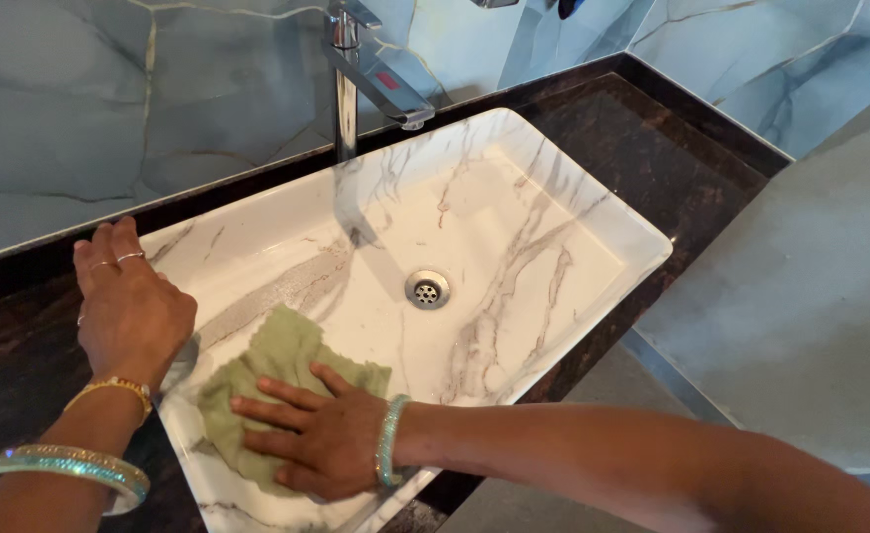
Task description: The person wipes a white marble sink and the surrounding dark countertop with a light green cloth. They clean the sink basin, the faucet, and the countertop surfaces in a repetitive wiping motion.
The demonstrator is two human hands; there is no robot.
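1. Your right hand [321, 439] is lying flat, palm down, on a green cloth [272, 380] inside the basin. The fingers are spread out and pointing left, so it's pressing the cloth down rather than pinching or gripping it.
2. The green cloth is crumpled and sits on the near-left part of the sink floor, close to the left wall. Part of it is hidden under your palm, while the rest sticks out above and to the left of your fingers.
3. Your left hand [127, 306] is open too, resting on the left rim of the sink [593, 202], with fingers pointing away from you toward the dark counter [652, 148]. It isn't holding anything, just sitting flat on the edge.
4. The sink is a white rectangular basin with grey marble veins, sitting on top of the dark brown stone counter at an angle in the shot.
5. The round metal drain [427, 289] is near the middle of the basin, well apart from the cloth, to its upper right.
6. The chrome faucet [361, 69] stands behind the back rim, with its spout reaching out over the basin.
7. You've got sparkly turquoise bangles on both wrists, plus a thin gold one on the left.
8. A blue-grey marbled wall [109, 109] runs behind the counter.
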